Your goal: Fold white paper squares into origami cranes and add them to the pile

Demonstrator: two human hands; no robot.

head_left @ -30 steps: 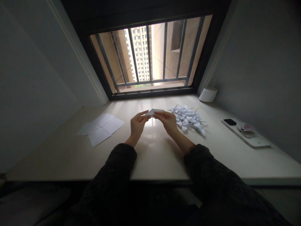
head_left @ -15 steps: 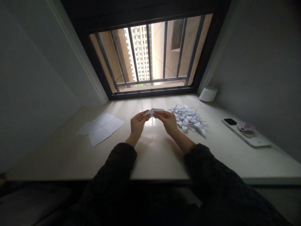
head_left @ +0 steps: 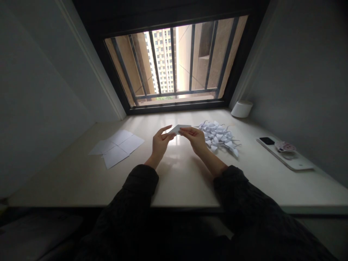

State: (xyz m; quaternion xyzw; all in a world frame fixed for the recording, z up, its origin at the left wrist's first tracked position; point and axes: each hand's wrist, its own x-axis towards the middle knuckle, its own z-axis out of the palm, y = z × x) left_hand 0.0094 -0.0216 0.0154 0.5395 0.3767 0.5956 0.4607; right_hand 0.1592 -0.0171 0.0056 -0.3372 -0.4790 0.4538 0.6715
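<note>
The pale countertop (head_left: 179,185) bears white sheets (head_left: 121,142), a folded-paper pile (head_left: 217,136), a phone (head_left: 298,163) — and a white container (head_left: 241,109).

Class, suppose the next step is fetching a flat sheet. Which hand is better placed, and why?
Probably the left hand: it is nearer the flat sheets, on its own side. The right hand is farther across, near the heap of folded pieces, and pinches the folded paper.

the head view looks forward and down across the tabletop (head_left: 179,186).
</note>
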